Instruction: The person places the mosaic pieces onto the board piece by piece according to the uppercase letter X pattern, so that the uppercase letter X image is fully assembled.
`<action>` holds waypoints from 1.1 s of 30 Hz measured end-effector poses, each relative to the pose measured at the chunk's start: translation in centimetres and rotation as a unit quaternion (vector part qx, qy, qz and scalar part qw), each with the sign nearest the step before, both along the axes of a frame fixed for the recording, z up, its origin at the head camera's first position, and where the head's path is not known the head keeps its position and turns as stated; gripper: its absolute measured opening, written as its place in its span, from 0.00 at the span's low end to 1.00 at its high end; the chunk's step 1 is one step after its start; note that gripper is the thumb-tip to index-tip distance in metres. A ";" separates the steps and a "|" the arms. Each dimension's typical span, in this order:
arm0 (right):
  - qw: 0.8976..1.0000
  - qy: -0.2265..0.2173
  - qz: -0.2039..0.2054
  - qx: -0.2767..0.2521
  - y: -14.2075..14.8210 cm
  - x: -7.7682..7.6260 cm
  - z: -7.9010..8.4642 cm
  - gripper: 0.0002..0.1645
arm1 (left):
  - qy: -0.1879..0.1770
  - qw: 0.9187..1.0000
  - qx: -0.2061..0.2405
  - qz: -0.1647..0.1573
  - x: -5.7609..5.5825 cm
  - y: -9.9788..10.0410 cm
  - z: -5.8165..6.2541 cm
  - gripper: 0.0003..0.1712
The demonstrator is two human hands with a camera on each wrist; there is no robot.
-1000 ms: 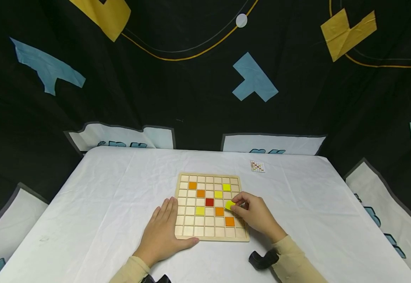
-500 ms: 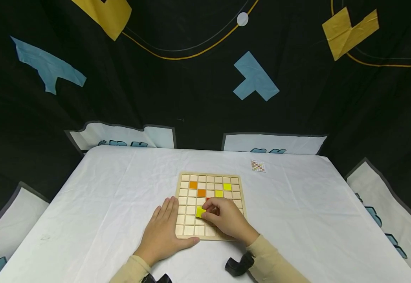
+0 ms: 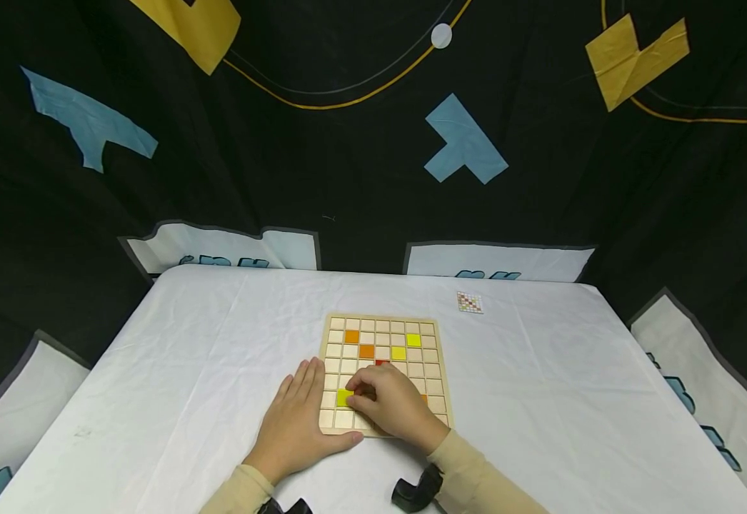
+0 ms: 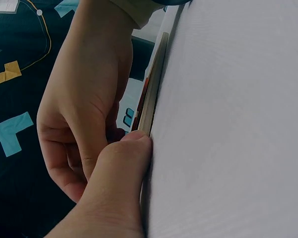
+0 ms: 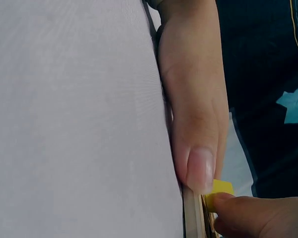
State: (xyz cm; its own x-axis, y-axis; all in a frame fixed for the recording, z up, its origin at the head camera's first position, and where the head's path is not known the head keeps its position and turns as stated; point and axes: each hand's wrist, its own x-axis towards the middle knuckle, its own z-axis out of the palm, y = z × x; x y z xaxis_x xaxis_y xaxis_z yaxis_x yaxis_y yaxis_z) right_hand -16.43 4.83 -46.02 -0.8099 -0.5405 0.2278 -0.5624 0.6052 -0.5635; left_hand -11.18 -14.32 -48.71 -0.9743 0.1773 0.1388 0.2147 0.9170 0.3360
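A square wooden grid board [image 3: 434, 371] lies on the white table, several of its cells holding coloured tiles. My right hand [image 3: 395, 403] reaches over its lower part and pinches a yellow tile [image 3: 344, 397] between thumb and fingertips, at the lower left cells. In the right wrist view the yellow tile [image 5: 223, 187] stands just above the board's edge, held at its side. My left hand [image 3: 296, 421] lies with straight fingers along the board's left edge, its thumb touching the front edge. The right hand covers some cells and most of a red tile [image 3: 382, 362].
Orange tiles [image 3: 351, 336] and yellow tiles [image 3: 414, 340] sit in the upper cells. A small card with a coloured grid [image 3: 470, 303] lies behind the board, to the right. Dark cloth [image 3: 361, 178] hangs beyond the table's far edge.
My right hand has carried the yellow tile from the board's right side leftward and nearer to me, to the lower left cells. My left hand has stayed in place.
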 end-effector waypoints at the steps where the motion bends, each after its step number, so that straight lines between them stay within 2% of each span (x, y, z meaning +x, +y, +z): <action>1: 1.000 0.006 -0.002 0.006 -0.1 0.0 0.0 0.06 | 0.001 1.000 0.000 0.000 0.0 0.0 0.0 0.76; 9: 0.999 0.014 -0.003 0.045 -0.1 0.1 0.1 0.07 | 0.011 1.000 0.005 0.003 0.1 0.1 0.1 0.75; 19: 0.997 0.030 0.007 0.076 0.0 0.3 0.3 0.06 | -0.001 1.000 -0.003 -0.001 0.0 0.0 0.1 0.75; 26: 0.997 0.037 0.007 0.067 1.0 0.4 0.7 0.05 | -0.003 1.000 0.003 0.000 0.0 0.2 0.0 0.76; 33: 0.997 0.043 -0.040 0.054 3.1 0.7 1.5 0.09 | -0.004 1.000 0.002 0.000 0.1 0.2 0.1 0.75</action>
State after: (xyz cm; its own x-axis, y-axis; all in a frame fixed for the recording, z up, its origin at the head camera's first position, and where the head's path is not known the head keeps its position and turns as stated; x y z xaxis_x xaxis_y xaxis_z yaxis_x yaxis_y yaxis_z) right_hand -15.76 7.97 -44.47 -0.8312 -0.5004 0.2422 -0.5535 0.7042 -0.4446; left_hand -11.07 -14.07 -48.57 -0.9754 0.1765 0.1318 0.2118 0.9156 0.3416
